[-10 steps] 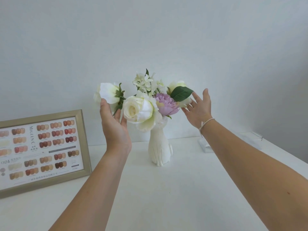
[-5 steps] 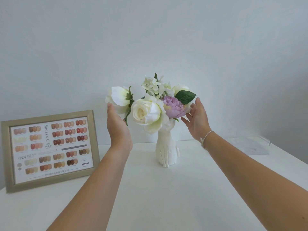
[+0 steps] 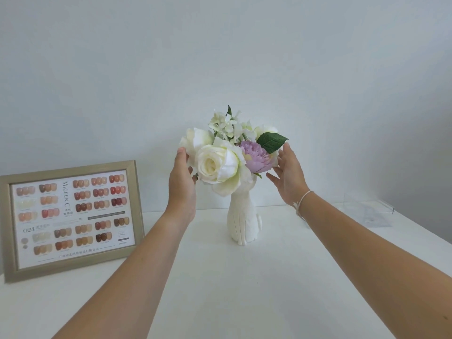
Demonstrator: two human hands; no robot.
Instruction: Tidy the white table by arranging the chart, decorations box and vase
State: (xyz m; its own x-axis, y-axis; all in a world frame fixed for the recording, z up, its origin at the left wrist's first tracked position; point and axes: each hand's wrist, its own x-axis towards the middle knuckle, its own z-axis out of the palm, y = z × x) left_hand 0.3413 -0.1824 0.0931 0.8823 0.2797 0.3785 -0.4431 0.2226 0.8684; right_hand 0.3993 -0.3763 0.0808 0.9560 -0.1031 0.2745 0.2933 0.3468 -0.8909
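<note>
Between left hand (image 3: 182,177) and right hand (image 3: 288,177): vase (image 3: 242,221)

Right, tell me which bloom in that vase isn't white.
The purple flower, low on the bouquet's right side under the green leaf and beside the right hand. The big rose in front and the other blooms are white or cream.

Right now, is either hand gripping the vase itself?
No. Both the left hand and right hand are up at the flowers, while the vase stands untouched below.
</note>
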